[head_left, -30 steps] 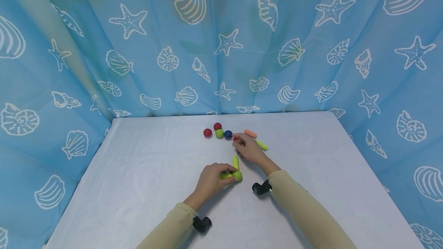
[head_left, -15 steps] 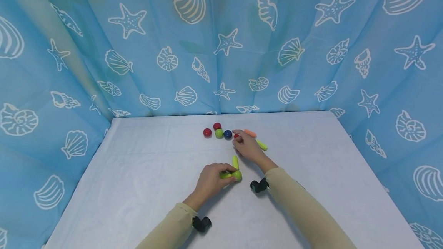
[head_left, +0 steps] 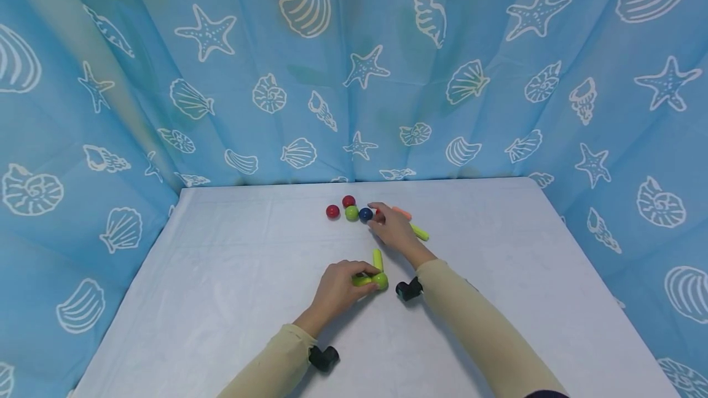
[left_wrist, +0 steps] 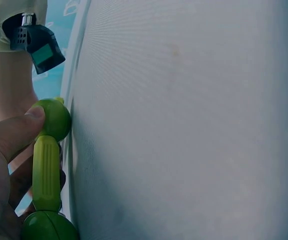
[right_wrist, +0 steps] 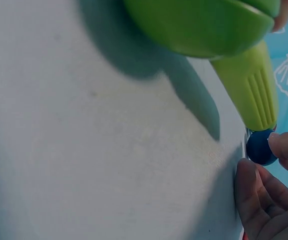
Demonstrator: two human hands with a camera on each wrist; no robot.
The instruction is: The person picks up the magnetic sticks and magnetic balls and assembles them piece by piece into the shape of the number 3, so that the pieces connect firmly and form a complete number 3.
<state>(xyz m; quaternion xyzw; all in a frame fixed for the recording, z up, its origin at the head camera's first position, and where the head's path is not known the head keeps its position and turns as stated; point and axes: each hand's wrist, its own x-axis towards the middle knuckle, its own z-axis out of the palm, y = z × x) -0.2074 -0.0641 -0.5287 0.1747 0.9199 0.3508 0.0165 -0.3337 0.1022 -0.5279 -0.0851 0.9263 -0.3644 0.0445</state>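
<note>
My left hand (head_left: 338,284) grips a ball-and-stick building toy, with the thumb at a green ball (head_left: 380,280). In the left wrist view a ribbed yellow-green stick (left_wrist: 47,172) joins that ball to a second green ball (left_wrist: 49,227). Another yellow-green stick (head_left: 378,260) points away from the held ball towards the back. Farther off, my right hand (head_left: 394,228) has thumb and fingers parted around the right side of a blue ball (head_left: 365,215). In the right wrist view the thumb overlaps the blue ball (right_wrist: 260,148); a firm hold is not plain.
Left of the blue ball lie a green ball (head_left: 351,213) and two red balls, one nearer (head_left: 332,212) and one behind (head_left: 348,201). An orange stick (head_left: 402,212) and a yellow-green stick (head_left: 420,232) lie beyond the right hand. Something red is mostly hidden by its fingers.
My right hand has shifted a little left and away, from beside the red piece to the blue ball, and its fingers have spread. The left hand keeps its hold in place.
</note>
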